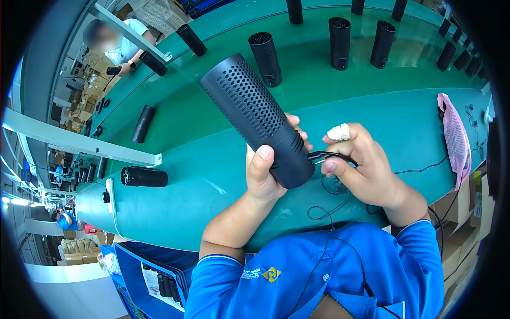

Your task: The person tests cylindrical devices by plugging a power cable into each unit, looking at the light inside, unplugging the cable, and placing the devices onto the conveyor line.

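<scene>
A black cylinder [247,98] with a perforated upper wall is tilted in front of me, above the green bench. My left hand [260,178] is wrapped round its lower part, thumb in front and fingertips showing on the far side. Close to its base, my right hand [369,173] pinches a thin black cable [342,156], and a plug on it meets the cylinder's side. A small metal tip also shows between these fingers; whether it touches the cylinder I cannot tell. Around one right finger is a pale wrap [338,133]. Thin wire loops [321,212] hang below the right hand.
On the green bench [212,212], another black cylinder [144,176] lies at left. Several more stand along the far strip, such as one cylinder [340,45]. A pink cloth [456,138] lies at right. A blue bin [125,276] is below left. A co-worker [125,48] handles parts across.
</scene>
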The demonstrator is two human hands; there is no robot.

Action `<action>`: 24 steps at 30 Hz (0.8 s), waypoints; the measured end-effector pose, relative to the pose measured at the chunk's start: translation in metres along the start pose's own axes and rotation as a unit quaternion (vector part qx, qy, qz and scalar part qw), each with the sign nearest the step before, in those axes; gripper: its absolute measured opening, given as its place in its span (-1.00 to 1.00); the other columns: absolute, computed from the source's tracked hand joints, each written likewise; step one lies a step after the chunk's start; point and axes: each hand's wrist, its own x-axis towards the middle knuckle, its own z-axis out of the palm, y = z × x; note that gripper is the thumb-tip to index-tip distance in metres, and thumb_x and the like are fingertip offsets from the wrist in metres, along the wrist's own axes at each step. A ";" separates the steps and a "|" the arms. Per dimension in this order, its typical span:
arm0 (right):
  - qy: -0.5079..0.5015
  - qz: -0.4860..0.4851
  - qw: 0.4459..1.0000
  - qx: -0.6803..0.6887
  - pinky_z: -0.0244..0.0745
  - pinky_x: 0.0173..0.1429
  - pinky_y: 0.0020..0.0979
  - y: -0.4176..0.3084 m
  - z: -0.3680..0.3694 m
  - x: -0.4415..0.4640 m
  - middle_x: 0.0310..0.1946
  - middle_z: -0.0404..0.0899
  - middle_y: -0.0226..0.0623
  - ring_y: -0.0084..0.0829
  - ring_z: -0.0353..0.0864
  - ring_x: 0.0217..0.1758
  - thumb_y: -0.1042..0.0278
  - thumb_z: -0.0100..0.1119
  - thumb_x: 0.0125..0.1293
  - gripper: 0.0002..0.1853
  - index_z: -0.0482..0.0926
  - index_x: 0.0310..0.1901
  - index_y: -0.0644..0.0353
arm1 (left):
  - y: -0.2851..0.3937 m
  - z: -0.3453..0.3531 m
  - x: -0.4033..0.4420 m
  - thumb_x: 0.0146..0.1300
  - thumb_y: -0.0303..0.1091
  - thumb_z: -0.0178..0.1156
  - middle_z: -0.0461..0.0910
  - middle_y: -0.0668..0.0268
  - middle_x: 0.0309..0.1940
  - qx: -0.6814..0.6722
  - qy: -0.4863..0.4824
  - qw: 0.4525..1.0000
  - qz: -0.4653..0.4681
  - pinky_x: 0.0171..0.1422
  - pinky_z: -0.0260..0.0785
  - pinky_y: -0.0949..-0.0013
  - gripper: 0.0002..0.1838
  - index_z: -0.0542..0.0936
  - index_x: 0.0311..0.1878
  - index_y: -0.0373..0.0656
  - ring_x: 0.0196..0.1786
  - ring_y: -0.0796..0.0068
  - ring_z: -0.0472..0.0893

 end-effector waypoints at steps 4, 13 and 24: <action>-0.025 0.000 0.997 -0.076 0.36 -0.29 -0.61 -0.003 0.002 0.000 -0.40 0.57 -0.28 -0.54 0.57 -0.37 0.68 0.10 0.15 -0.50 0.24 0.13 0.25 | -0.004 -0.002 -0.003 0.13 -0.14 0.17 0.37 0.01 0.07 0.007 -0.011 1.000 0.001 -0.08 0.50 0.25 -0.34 0.20 0.21 -0.27 -0.07 0.27 0.53; -0.037 0.012 0.990 -0.137 0.27 -0.41 -0.58 0.001 -0.004 0.013 -0.51 0.53 -0.36 -0.54 0.44 -0.51 0.55 0.23 0.11 -0.74 0.45 -0.15 0.28 | 0.009 0.003 -0.008 0.10 -0.21 0.20 0.37 -0.02 0.07 0.100 0.033 0.994 0.041 -0.12 0.50 0.26 -0.33 0.18 0.23 -0.25 -0.12 0.25 0.55; -0.030 0.029 0.994 -0.106 0.17 -0.52 -0.47 -0.003 0.008 0.007 -0.61 0.45 -0.33 -0.47 0.30 -0.61 0.41 0.22 0.17 -0.86 0.54 -0.48 0.26 | 0.007 0.004 -0.008 0.08 -0.17 0.23 0.38 -0.03 0.05 0.087 0.005 0.994 0.061 -0.15 0.50 0.29 -0.30 0.19 0.22 -0.26 -0.16 0.26 0.55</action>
